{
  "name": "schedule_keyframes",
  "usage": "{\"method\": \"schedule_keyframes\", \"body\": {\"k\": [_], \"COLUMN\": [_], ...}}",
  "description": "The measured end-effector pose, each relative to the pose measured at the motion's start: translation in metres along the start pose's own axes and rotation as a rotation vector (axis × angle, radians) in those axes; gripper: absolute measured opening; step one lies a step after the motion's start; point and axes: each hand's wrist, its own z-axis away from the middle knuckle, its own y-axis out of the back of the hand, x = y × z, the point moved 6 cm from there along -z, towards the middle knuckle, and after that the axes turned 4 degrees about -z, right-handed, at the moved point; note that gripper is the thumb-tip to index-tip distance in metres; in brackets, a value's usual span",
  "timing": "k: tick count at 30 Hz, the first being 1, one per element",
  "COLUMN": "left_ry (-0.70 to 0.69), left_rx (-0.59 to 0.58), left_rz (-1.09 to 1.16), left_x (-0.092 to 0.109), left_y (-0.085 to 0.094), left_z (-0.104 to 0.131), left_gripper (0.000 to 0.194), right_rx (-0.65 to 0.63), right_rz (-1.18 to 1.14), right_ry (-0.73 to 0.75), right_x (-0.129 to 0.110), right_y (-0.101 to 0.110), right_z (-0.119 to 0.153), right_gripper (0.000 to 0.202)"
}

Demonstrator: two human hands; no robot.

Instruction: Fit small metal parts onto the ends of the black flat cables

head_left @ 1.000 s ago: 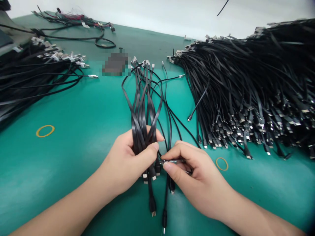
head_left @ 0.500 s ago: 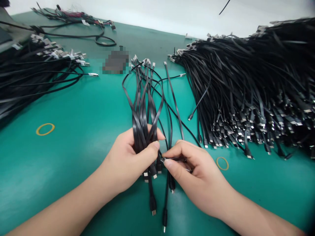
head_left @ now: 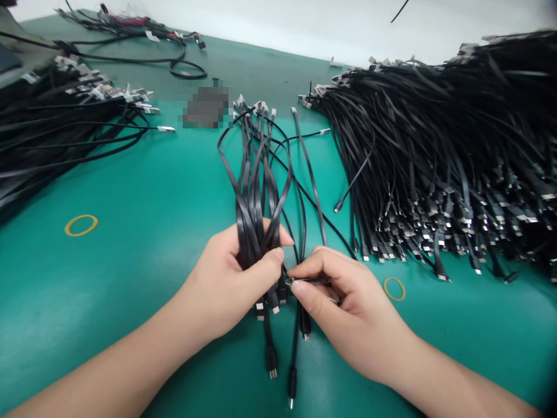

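My left hand (head_left: 243,273) is closed round a bundle of flat black USB cables (head_left: 252,215), thumb across the front. Their small metal-tipped plugs (head_left: 272,366) hang below the fist, and the wider silvery plugs (head_left: 261,107) lie at the far end. Close beside it, my right hand (head_left: 335,296) pinches a small dark thing with a shiny metal tip (head_left: 289,282) between thumb and forefinger. Most of that thing is hidden in the curled fingers, so its kind is unclear. Loose black cables (head_left: 311,174) run past and under the right hand, one plug (head_left: 292,383) pointing towards me.
A large heap of black cables (head_left: 413,145) covers the right side, and another pile (head_left: 52,133) is at the left. Yellow rubber bands (head_left: 81,225) lie on the green tabletop (head_left: 174,186). Behind are a blurred-out dark object (head_left: 206,107) and tangled wires (head_left: 130,26).
Both hands keep their grips and hardly move. The whole view has shifted very slightly.
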Motion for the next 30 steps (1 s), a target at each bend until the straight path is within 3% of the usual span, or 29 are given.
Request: {"method": "schedule_keyframes", "body": {"k": [30], "left_ry": [0.015], "left_rx": [0.039], "left_rz": [0.017], "left_x": [0.0004], "left_y": [0.0006], "left_z": [0.0], "left_gripper": [0.009], "right_rx": [-0.005], "right_rz": [0.054], "right_ry": [0.016], "right_x": [-0.0017], "right_y": [-0.0009], "right_z": [0.0021], "right_gripper": [0.006]}}
